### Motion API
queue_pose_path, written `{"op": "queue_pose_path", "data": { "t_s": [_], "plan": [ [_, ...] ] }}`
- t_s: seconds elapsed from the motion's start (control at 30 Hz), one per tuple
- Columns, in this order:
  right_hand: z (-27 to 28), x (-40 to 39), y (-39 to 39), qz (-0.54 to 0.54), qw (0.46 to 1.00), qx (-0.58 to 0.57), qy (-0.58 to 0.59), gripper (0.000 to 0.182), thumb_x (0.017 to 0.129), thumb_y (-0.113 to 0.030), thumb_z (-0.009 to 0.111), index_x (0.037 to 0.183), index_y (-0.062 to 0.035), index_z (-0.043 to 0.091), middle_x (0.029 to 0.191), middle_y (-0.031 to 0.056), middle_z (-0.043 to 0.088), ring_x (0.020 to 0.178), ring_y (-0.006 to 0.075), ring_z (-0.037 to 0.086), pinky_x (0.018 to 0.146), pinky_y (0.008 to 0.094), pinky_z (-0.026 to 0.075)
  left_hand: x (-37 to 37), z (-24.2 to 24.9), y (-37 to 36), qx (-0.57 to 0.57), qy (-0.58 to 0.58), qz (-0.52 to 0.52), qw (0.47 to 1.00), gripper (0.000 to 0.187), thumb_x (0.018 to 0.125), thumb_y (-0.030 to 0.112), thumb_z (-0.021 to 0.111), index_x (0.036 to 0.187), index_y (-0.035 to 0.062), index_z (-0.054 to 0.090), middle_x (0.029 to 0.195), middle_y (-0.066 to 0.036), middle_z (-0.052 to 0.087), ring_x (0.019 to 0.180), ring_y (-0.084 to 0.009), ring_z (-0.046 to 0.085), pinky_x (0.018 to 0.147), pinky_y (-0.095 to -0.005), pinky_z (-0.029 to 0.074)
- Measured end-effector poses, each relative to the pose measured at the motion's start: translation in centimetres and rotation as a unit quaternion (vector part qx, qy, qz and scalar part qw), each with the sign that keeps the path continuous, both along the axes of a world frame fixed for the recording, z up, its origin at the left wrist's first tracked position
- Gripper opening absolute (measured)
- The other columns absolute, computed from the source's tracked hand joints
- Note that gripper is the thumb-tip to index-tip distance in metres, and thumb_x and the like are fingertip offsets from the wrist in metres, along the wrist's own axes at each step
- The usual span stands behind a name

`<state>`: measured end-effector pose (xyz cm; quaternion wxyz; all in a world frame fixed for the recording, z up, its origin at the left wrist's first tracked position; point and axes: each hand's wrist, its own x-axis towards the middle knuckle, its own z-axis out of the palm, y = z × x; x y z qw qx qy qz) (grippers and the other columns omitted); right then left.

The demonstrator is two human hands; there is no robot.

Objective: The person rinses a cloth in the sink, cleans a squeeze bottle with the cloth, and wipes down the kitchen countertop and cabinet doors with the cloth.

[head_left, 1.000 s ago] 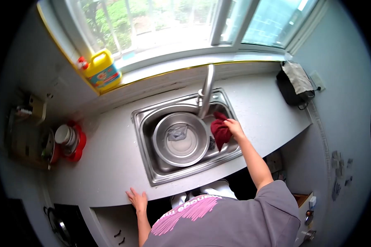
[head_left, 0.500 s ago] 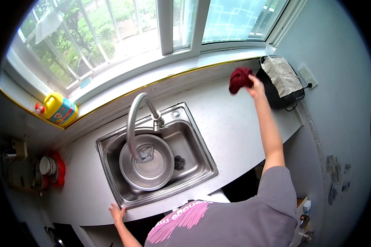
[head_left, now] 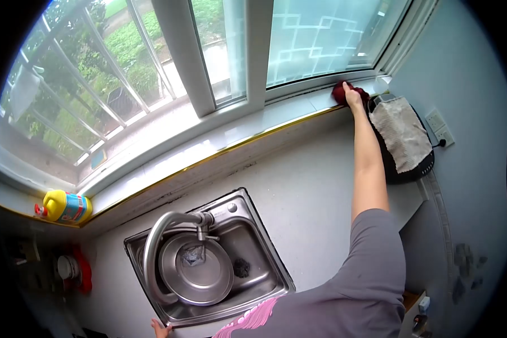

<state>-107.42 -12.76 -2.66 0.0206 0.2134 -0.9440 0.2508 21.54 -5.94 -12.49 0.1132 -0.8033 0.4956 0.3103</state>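
My right hand (head_left: 352, 97) is stretched out to the far right end of the windowsill (head_left: 287, 112). It grips a bunched dark red cloth (head_left: 340, 93), which is pressed against the sill beside the window frame. Near the front edge of the counter rests my left hand (head_left: 161, 328), only partly in view at the sink's lower left corner. Its fingers look spread and hold nothing. Close to my right forearm stands a black appliance (head_left: 411, 174) with a beige cloth (head_left: 398, 129) draped over it.
A metal basin (head_left: 200, 281) sits in the steel sink (head_left: 259, 225) under a curved faucet (head_left: 158, 236), beside a dark scrubber (head_left: 241, 267). A yellow bottle (head_left: 59, 206) stands at the sill's left end. Dishes (head_left: 67, 267) and a red tray (head_left: 85, 270) are at the left.
My right hand has carried the red cloth from above the counter up onto the windowsill. The view has shifted toward the window. My left hand stays by the sink corner.
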Motion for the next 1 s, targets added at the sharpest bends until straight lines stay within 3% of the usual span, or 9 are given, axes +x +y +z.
{"op": "queue_pose_path", "data": {
  "t_s": [0.03,0.13,0.23,0.47,0.73,0.8,0.83,0.9,1.0],
  "plan": [
    [6.3,11.2,0.6,-0.06,0.996,-0.06,0.007,0.067,0.082,-0.066,0.049,0.099,-0.0045,0.07,0.129,0.0204,0.054,0.129,0.0372,0.041,0.108,0.0512,0.027,0.6,-0.5,0.2,0.002,0.001,0.01,1.0,0.125,0.059,0.01,0.087,0.15,0.0098,0.001,0.153,-0.03,0.004,0.143,-0.0339,0.012,0.114,-0.0361,0.019],
    [4.1,6.3,-0.8,0.033,0.998,0.052,-0.01,0.07,0.077,-0.066,0.056,0.125,-0.0155,0.057,0.146,0.0178,0.036,0.139,0.0381,0.023,0.106,0.0616,0.021,0.3,0.2,-0.3,0.018,0.009,0.02,1.0,0.126,0.058,0.01,0.087,0.15,0.009,0.001,0.153,-0.029,0.004,0.143,-0.0338,0.013,0.115,-0.0357,0.018],
    [4.7,9.5,-2.3,-0.09,0.988,0.086,0.096,0.081,0.074,-0.067,0.059,0.137,-0.0168,0.044,0.149,0.0167,0.03,0.136,0.0402,0.025,0.107,0.0578,0.023,0.1,0.1,-0.4,0.009,0.005,0.029,1.0,0.127,0.056,0.01,0.088,0.15,0.0082,0.002,0.153,-0.029,0.005,0.143,-0.0338,0.012,0.115,-0.0352,0.015],
    [8.5,15.7,-3.8,0.028,0.967,0.253,0.012,0.086,0.073,-0.069,0.057,0.139,-0.0161,0.041,0.144,0.0171,0.034,0.131,0.0414,0.033,0.104,0.0556,0.028,-0.3,0.1,1.4,-0.012,-0.019,0.03,0.999,0.123,0.059,0.012,0.086,0.149,0.005,0.004,0.15,-0.034,0.009,0.142,-0.0372,0.017,0.114,-0.0348,0.02],
    [11.7,35.5,-12.4,0.129,0.938,0.32,-0.029,0.078,0.077,-0.052,0.059,0.135,-0.0024,0.045,0.145,0.0188,0.032,0.132,0.0402,0.033,0.099,0.0531,0.037,-3.6,1.7,0.9,0.0,-0.082,-0.028,0.996,0.123,0.056,0.025,0.089,0.148,0.0006,0.01,0.142,-0.042,0.019,0.132,-0.0459,0.034,0.108,-0.0368,0.033],
    [11.6,40.3,-14.9,0.138,0.913,0.385,-0.002,0.068,0.077,-0.057,0.059,0.118,-0.0037,0.061,0.135,0.0216,0.047,0.127,0.0384,0.043,0.1,0.0453,0.04,-4.1,1.4,1.0,-0.008,-0.103,-0.044,0.994,0.122,0.057,0.026,0.089,0.147,-0.0007,0.012,0.141,-0.043,0.021,0.128,-0.0469,0.039,0.106,-0.0377,0.036],
    [9.9,38.5,-16.4,0.192,0.874,0.446,0.007,0.056,0.077,-0.054,0.059,0.103,-0.0045,0.069,0.11,0.0176,0.064,0.107,0.0315,0.061,0.089,0.041,0.048,-5.2,2.5,0.9,-0.006,-0.107,-0.044,0.993,0.12,0.057,0.027,0.089,0.146,-0.0029,0.014,0.139,-0.045,0.022,0.125,-0.048,0.042,0.104,-0.0394,0.039],
    [9.9,38.0,-18.3,0.243,0.738,0.586,-0.231,0.042,0.075,-0.05,0.064,0.077,-0.0079,0.069,0.076,0.0111,0.067,0.062,0.0246,0.062,0.058,0.0419,0.048,-5.5,2.4,1.2,-0.02,-0.108,-0.065,0.992,0.116,0.06,0.029,0.088,0.144,-0.0061,0.016,0.137,-0.045,0.026,0.12,-0.0489,0.047,0.102,-0.0408,0.041],
    [12.8,46.1,-19.7,0.279,0.781,0.52,-0.204,0.054,0.079,-0.053,0.065,0.096,-0.0024,0.068,0.09,0.0134,0.068,0.073,0.0265,0.064,0.06,0.0396,0.052,-8.0,4.7,1.2,-0.023,-0.135,-0.074,0.988,0.108,0.064,0.034,0.085,0.142,-0.0067,0.022,0.135,-0.042,0.033,0.117,-0.0499,0.048,0.1,-0.0429,0.043]
  ]
}}
